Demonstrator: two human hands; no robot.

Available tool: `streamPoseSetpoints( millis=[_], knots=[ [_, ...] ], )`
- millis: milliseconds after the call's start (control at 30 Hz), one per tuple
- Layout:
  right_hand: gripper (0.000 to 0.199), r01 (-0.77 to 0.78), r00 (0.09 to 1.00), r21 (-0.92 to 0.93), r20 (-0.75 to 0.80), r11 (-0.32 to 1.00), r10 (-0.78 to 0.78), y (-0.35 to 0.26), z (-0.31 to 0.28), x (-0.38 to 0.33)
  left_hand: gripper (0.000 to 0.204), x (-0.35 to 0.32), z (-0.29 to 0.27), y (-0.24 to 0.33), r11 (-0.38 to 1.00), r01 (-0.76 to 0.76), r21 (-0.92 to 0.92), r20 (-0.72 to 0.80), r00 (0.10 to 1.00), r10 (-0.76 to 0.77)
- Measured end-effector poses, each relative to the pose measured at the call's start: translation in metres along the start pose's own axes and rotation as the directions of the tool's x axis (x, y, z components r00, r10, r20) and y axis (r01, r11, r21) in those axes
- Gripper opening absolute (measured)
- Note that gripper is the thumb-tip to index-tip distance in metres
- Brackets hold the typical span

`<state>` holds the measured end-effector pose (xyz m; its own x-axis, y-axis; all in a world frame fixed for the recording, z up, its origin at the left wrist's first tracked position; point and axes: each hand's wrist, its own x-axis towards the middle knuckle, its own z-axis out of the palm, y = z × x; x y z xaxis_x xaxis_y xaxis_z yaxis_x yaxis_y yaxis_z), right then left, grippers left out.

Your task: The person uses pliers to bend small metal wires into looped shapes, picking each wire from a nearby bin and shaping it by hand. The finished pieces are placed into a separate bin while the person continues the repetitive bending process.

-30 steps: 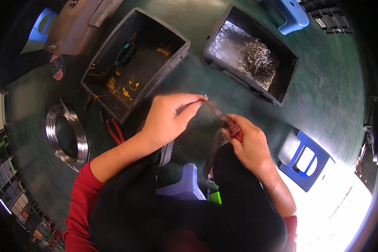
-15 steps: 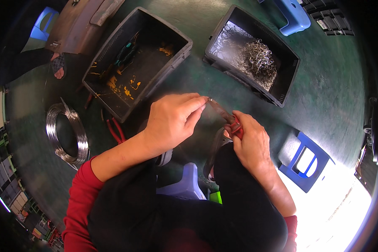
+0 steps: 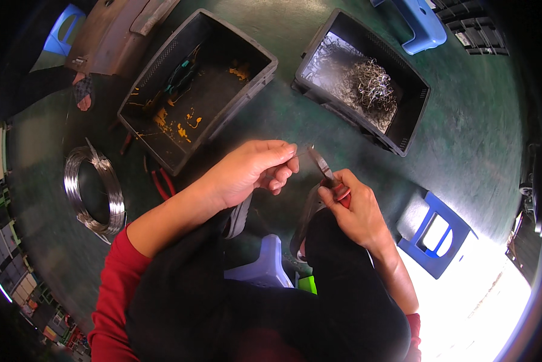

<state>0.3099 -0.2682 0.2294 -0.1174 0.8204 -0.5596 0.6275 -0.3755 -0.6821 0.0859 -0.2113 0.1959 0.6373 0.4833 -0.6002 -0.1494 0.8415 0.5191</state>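
Note:
A pair of red-handled pliers [image 3: 327, 173] sits in my right hand [image 3: 361, 211], its fingers wrapped round the handles and the metal jaws pointing up and left. Between the thumb and finger of my left hand [image 3: 259, 169] I pinch a thin piece of wire [image 3: 301, 153]. Its end reaches toward the jaws; whether it touches them I cannot tell. Both hands are held above my knees. A coil of shiny wire [image 3: 78, 193] lies on the floor to the left. Beyond my hands, a black crate [image 3: 343, 108] holds a heap of bent wire pieces [image 3: 373, 84].
A second black crate [image 3: 223, 114] at the far left holds orange scraps and a dark green item. Beside it lies another red-handled tool [image 3: 162, 184]. A blue stool [image 3: 437, 235] is at the right, another blue stool [image 3: 419, 27] at the far right. Another person's foot [image 3: 83, 93] shows far left.
My left hand has turned and its fingers have drawn a little away from the pliers' jaws. The pliers have swung more upright, and a thin wire now shows between them.

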Motion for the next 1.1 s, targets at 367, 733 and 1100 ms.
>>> streamPoseSetpoints(
  millis=[367,733,1100],
  knots=[
    [0.024,0.082,0.98,-0.04,-0.176,0.996,-0.088,0.023,0.017,0.01,0.032,-0.004,0.013,-0.009,0.989,0.03,-0.148,-0.075,0.996,-0.041],
    [0.025,0.064,0.998,0.088,-0.025,0.994,-0.062,0.009,0.007,0.005,0.036,0.0,0.023,-0.012,0.992,-0.126,0.0,-0.14,0.982,0.125],
    [0.032,0.14,0.99,0.122,-0.013,0.983,-0.139,0.002,0.019,0.007,0.035,-0.004,0.013,-0.011,0.988,-0.148,0.04,-0.198,0.968,0.153]
  ],
)
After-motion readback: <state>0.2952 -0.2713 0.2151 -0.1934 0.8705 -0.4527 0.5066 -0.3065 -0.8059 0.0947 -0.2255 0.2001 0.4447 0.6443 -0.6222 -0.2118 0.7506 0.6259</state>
